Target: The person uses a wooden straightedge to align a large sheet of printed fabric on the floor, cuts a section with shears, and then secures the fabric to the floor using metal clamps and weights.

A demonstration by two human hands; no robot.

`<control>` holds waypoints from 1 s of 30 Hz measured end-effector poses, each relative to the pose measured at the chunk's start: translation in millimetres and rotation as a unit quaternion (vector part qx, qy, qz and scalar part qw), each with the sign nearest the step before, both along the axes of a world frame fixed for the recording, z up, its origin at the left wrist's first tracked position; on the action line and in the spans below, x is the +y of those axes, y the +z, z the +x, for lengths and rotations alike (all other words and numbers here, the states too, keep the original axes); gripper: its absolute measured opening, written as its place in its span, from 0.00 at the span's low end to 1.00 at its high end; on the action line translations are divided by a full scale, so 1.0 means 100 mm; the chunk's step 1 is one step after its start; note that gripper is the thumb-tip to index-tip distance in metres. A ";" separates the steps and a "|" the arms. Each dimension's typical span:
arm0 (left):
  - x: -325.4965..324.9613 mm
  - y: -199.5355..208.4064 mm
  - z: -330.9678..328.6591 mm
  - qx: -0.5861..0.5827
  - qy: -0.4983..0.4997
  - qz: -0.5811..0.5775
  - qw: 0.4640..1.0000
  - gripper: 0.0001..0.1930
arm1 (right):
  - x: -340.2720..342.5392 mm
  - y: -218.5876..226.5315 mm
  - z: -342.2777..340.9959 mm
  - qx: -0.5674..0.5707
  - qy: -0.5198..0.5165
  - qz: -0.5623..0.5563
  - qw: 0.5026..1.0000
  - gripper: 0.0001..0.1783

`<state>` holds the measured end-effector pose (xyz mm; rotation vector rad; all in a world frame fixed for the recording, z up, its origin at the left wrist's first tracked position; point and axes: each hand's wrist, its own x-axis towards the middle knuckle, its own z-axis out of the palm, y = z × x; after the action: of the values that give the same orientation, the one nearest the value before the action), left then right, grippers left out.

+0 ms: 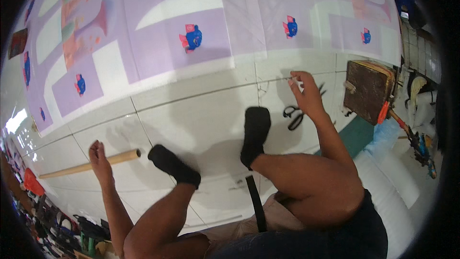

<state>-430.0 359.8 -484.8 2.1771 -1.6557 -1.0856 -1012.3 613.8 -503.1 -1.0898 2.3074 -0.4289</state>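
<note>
1. Person sits over a pale tiled floor (201,115), knees bent, 2 feet in dark socks (257,127) planted between the 2 hands.
2. Left hand (99,163): out at left, fingers curled, tips near each other. Overlaps the cardboard tube (125,156) in view; contact with it, and whether the fingers pinch anything, cannot tell.
3. Tube: lies on the tiles, slanting, open end toward the left foot.
4. Right hand (307,98): out at right, thumb and fingers bent, tips pointing left. Maybe something thin at the fingertips, too small to tell; pinching or not, cannot tell.
5. Scissors (300,113): black handles, on floor just beside the right hand, blades partly hidden behind it.
6. Printed sheet (160,60): lilac and white, small blue-and-pink figures, spread flat across the far side; near edge just beyond the right fingertips.
7. Brown box-like block (366,86): worn, right of the scissors, red-orange item (383,113) at its lower corner.
8. Black strap (257,206): hangs between the legs.
9. White padded bundle (388,182): lower right, beside the right leg.
</note>
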 end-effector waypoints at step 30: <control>-0.89 -1.18 -0.33 -0.187 -0.164 -0.170 0.954 0.40 | -0.37 -1.00 -0.44 0.249 0.010 -0.020 0.968 0.35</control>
<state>-463.2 270.4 -603.3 2.0097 -2.2337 -0.4062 -1056.6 576.3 -603.1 -1.3622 2.7247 -0.2075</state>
